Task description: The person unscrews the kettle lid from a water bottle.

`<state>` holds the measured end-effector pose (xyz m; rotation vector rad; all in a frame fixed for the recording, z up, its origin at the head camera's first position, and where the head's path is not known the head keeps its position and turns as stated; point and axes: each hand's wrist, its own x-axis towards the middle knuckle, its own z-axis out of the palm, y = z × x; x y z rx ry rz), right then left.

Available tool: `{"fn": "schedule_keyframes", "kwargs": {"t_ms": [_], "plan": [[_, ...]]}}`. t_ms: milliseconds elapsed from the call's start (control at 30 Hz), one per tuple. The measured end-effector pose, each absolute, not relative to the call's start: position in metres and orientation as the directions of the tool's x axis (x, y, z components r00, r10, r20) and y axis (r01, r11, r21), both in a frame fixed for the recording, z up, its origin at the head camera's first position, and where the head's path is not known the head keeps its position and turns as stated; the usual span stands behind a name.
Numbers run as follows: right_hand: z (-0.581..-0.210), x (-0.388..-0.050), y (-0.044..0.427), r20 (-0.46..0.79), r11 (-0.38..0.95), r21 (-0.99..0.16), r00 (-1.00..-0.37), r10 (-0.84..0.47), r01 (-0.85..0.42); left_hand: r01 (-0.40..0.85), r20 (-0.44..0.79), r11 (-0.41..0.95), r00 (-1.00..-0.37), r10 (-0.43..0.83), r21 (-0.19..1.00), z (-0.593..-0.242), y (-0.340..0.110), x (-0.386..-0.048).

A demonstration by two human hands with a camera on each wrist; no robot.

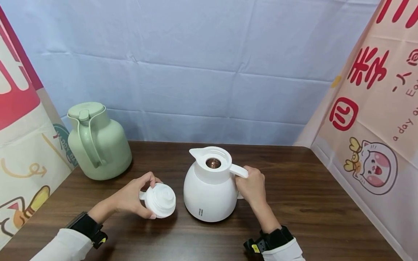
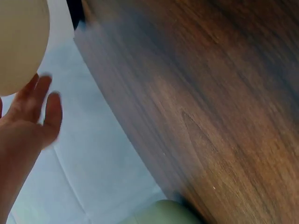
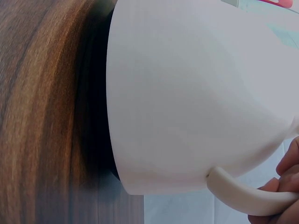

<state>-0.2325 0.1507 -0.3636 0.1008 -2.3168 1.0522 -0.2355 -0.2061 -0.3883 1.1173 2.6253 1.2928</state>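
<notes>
While I hold a thing in each hand, left hand [image 1: 138,199]: fingers partly spread and bent, thumb at the near edge and fingertips at the far edge, pinching a white stopper lid [image 1: 160,200].
Stopper lid: in my grasp to the left of the white jug and apart from it, apparently raised over the tabletop; its stepped round form faces up toward me, and a small tab [image 1: 142,195] sticks out toward my palm.
Right hand [image 1: 252,185]: closed round the white jug's handle [image 1: 240,171], fingers curled about it; the right wrist view shows the fingers wrapping the handle's curve.
White vacuum jug [image 1: 210,195]: upright on the table in front of me, spout [image 1: 195,152] pointing left, handle to the right, small dark marking low on its front.
Jug mouth [image 1: 213,163]: uncovered, with a coppery-brown interior showing.
Wrists: a black strap on each, left [image 1: 85,226] and right [image 1: 277,238], with white sleeves [image 1: 66,246] behind them.
Green vacuum jug [image 1: 104,152]: upright at the table's left side, beyond my left hand, lid on, handle turned my way.
Table [image 1: 310,210]: dark brown wood grain.
Backdrop: a creased pale blue cloth [image 1: 189,72] behind the table.
Sides: printed drapes, the right one [image 1: 369,123] with red characters and a cartoon cat, the left one [image 1: 19,141] red and cream.
</notes>
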Motion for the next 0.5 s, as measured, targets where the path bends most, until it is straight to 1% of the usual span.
{"fn": "schedule_keyframes", "kwargs": {"t_ms": [233, 500], "plan": [[-0.3629, -0.2323, 0.1509, 0.541, 0.687, -0.664, -0.824, 0.167, -0.297, 0.601, 0.263, 0.432, -0.74, 0.619, 0.672, -0.3884, -0.2056, -0.2334], [-0.3627, -0.2323, 0.1504, 0.534, 0.68, -0.672, -0.828, 0.17, -0.293, 0.634, 0.285, 0.442, -0.723, 0.629, 0.634, -0.3901, -0.2048, -0.2309]]}}
